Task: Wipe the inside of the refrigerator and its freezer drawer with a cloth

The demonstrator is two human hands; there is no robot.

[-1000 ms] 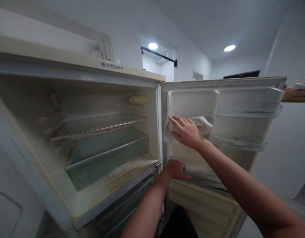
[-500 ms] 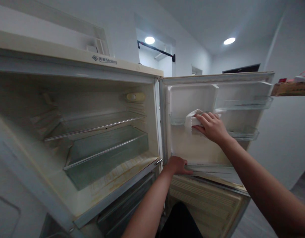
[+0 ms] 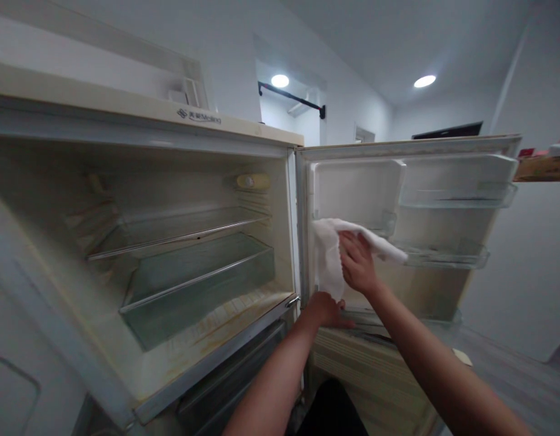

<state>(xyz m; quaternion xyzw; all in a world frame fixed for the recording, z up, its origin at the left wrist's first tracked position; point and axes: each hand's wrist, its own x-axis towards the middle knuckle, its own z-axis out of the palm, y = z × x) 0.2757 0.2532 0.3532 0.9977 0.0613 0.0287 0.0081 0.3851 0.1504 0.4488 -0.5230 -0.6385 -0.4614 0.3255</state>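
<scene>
My right hand [image 3: 358, 261] is closed on a white cloth [image 3: 329, 248], which spreads over the inner face of the open refrigerator door [image 3: 443, 290], near its hinge side. One end of the cloth trails right, past a clear door shelf [image 3: 384, 224]. Lower down, my left hand [image 3: 326, 310] grips the bottom door shelf [image 3: 366, 320] at its hinge end, thumb stretched along it. The cloth's lower edge hangs down to the left hand, and its fingertips are partly hidden.
Left of the door, the refrigerator compartment [image 3: 184, 172] holds a glass shelf [image 3: 180, 229] and a greenish clear drawer [image 3: 202, 290]. Yellow-brown stains mark its floor [image 3: 225, 324]. A second, lower door [image 3: 371, 375] stands open below. A cardboard box [image 3: 543, 168] is at the far right.
My right hand has moved down and left with the cloth, which is now more spread out. The door has swung slightly wider. My left hand stays on the bottom shelf.
</scene>
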